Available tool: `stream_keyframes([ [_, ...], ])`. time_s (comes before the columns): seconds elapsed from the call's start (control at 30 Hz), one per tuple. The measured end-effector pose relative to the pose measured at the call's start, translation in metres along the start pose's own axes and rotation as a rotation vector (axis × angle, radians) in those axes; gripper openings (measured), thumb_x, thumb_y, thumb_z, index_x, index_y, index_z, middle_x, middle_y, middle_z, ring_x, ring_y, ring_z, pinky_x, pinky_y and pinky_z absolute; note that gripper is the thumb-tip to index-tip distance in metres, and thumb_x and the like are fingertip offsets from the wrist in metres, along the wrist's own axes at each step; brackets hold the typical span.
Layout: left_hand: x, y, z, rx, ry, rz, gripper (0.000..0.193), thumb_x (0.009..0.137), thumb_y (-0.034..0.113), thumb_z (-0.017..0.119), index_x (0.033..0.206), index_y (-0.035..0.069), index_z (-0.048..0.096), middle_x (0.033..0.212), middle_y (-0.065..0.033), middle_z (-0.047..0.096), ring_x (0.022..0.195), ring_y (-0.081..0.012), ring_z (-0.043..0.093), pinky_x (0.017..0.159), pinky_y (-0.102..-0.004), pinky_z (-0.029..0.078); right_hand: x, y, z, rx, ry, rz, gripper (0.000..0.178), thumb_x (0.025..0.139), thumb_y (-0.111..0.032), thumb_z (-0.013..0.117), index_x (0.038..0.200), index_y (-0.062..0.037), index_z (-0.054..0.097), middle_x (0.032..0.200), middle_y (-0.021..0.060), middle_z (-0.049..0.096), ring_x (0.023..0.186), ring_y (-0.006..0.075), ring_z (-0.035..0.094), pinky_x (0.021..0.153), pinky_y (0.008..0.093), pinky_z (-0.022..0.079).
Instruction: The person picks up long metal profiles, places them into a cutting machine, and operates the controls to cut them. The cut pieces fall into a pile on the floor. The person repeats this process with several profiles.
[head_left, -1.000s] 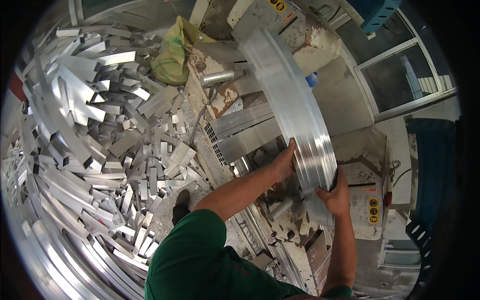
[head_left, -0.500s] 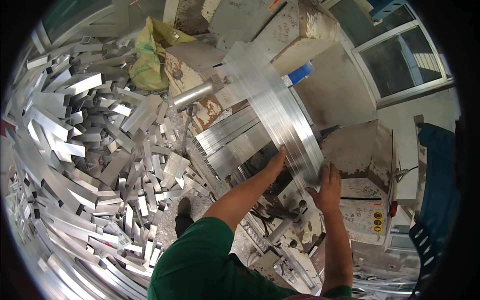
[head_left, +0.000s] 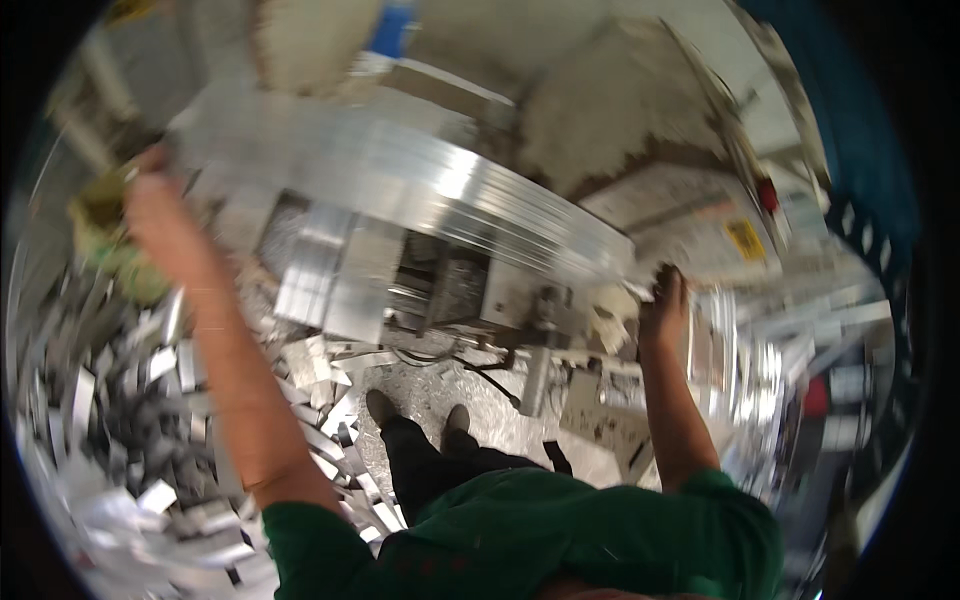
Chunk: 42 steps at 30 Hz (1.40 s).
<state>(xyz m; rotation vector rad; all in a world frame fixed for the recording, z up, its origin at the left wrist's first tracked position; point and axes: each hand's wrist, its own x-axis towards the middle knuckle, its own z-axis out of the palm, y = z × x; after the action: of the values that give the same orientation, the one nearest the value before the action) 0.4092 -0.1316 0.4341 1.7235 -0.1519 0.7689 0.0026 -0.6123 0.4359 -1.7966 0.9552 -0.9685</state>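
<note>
Long silvery aluminium profiles [head_left: 400,185] lie side by side across the machine bed, running from upper left to the middle right. My left hand [head_left: 158,210] is stretched far out to their left end; motion smears its fingers, so its grip is unclear. At the opposite end, my right hand [head_left: 665,315] is raised just beside the profile tips, its fingers also blurred. Whether either hand touches the metal cannot be made out. Shorter cut profile pieces [head_left: 345,275] rest in front of the long ones, on the machine's near side.
A heap of cut metal offcuts [head_left: 130,420] covers the floor at left, below a yellow-green sack [head_left: 115,235]. The worn machine housing [head_left: 630,110] stands behind the profiles. A blue rack [head_left: 850,130] rises at far right. My shoes [head_left: 380,408] stand before the machine.
My left hand has gone from the profiles' middle to their far left end. My right hand stays around the right end. The view has swung, so the profiles now lie more crosswise.
</note>
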Motion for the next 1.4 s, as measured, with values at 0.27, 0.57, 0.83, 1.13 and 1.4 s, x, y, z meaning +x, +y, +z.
stream_keyframes([
  [0.27, 0.121, -0.122, 0.069, -0.333, -0.302, -0.744, 0.067, 0.099, 0.06, 0.045, 0.141, 0.008, 0.053, 0.138, -0.0071, 0.055, 0.124, -0.0228, 0.049, 0.109, -0.039, 0.033, -0.005, 0.027, 0.058, 0.697, -0.182, 0.351, 0.078, 0.102, -0.059, 0.03, 0.15, 0.0029, 0.03, 0.153, 0.0186, 0.039, 0.141, 0.0309, 0.037, 0.118, 0.0418, 0.026],
  [0.57, 0.134, -0.17, 0.067, -0.403, -0.325, -0.738, 0.066, 0.096, 0.052, 0.058, 0.141, 0.005, 0.051, 0.133, -0.0085, 0.058, 0.121, -0.023, 0.054, 0.104, -0.0394, 0.039, -0.038, 0.001, 0.086, 0.516, -0.13, 0.279, 0.068, 0.105, -0.052, 0.03, 0.147, 0.0015, 0.036, 0.151, 0.0149, 0.042, 0.138, 0.0271, 0.039, 0.118, 0.0413, 0.025],
  [0.83, 0.124, -0.149, 0.07, -0.487, -0.421, -0.74, 0.068, 0.097, 0.055, 0.055, 0.143, 0.005, 0.047, 0.14, -0.0096, 0.053, 0.126, -0.0236, 0.05, 0.107, -0.0395, 0.037, -0.025, -0.011, 0.053, 0.145, -0.344, 0.272, 0.082, 0.099, -0.067, 0.036, 0.146, -0.0002, 0.038, 0.139, 0.0098, 0.053, 0.127, 0.0217, 0.05, 0.103, 0.0358, 0.041],
  [1.13, 0.122, -0.147, 0.055, -0.577, -0.298, -0.844, 0.07, 0.104, 0.055, 0.031, 0.149, 0.002, 0.032, 0.148, -0.019, 0.044, 0.128, -0.0368, 0.049, 0.104, -0.0548, 0.041, -0.03, 0.034, 0.066, 0.83, -0.083, 0.478, 0.073, 0.101, -0.062, 0.032, 0.144, -0.0039, 0.044, 0.145, 0.0118, 0.05, 0.132, 0.0319, 0.045, 0.114, 0.0478, 0.029],
  [1.4, 0.115, -0.15, 0.075, -0.549, -0.337, -0.917, 0.068, 0.102, 0.053, 0.034, 0.143, -0.001, 0.043, 0.146, -0.0148, 0.049, 0.135, -0.0311, 0.044, 0.115, -0.0442, 0.03, -0.039, -0.009, 0.093, 1.015, -0.035, 0.599, 0.076, 0.1, -0.063, 0.029, 0.153, -0.0074, 0.032, 0.155, 0.013, 0.037, 0.144, 0.0311, 0.032, 0.122, 0.0465, 0.015],
])
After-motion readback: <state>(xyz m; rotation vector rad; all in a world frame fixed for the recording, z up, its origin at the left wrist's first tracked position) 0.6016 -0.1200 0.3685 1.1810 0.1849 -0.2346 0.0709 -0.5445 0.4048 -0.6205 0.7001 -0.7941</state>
